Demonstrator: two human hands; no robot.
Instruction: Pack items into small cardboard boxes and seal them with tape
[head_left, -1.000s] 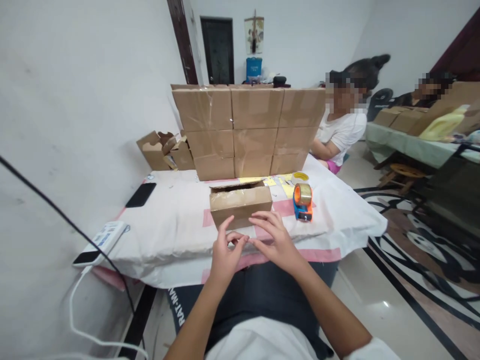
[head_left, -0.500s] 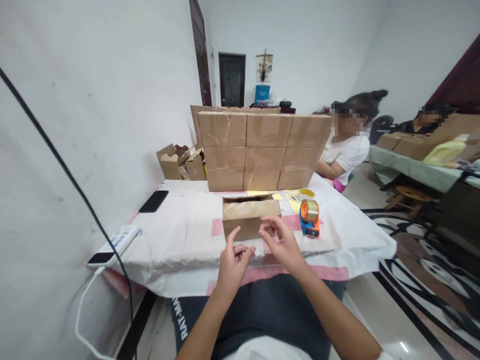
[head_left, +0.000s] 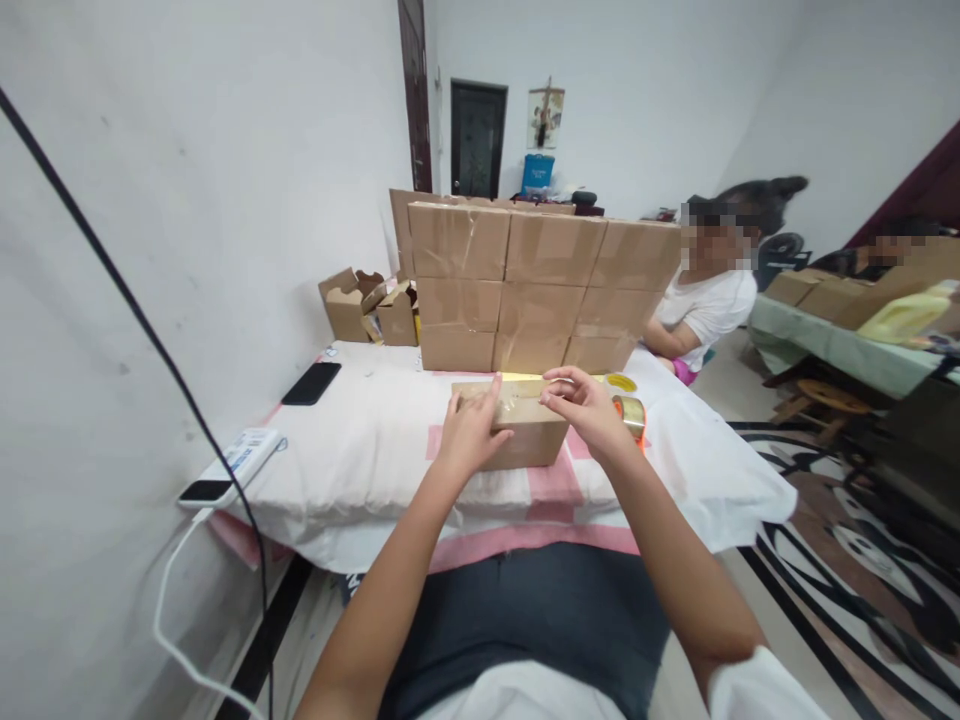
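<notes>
A small brown cardboard box [head_left: 525,446] sits on the cloth-covered table in front of me, its top now flat with a shiny patch on it. My left hand [head_left: 471,428] rests over the left part of the box top, fingers spread and thumb toward the front side. At the right end of the top, my right hand [head_left: 581,405] has its fingers bent and apart from the thumb; I see nothing held in it. A tape dispenser with a roll of tape [head_left: 631,415] stands right of the box, partly hidden by my right hand.
Stacked cardboard boxes [head_left: 544,290] form a wall behind. Opened cartons [head_left: 349,308] sit at back left. A black phone [head_left: 312,384] and a white device with a cable [head_left: 232,468] lie on the left. A yellow tape ring [head_left: 621,383] lies near the stack. A person [head_left: 701,310] sits beyond.
Both hands moved forward from in front of the box onto its top. The box's open top has been closed over. The view has shifted slightly.
</notes>
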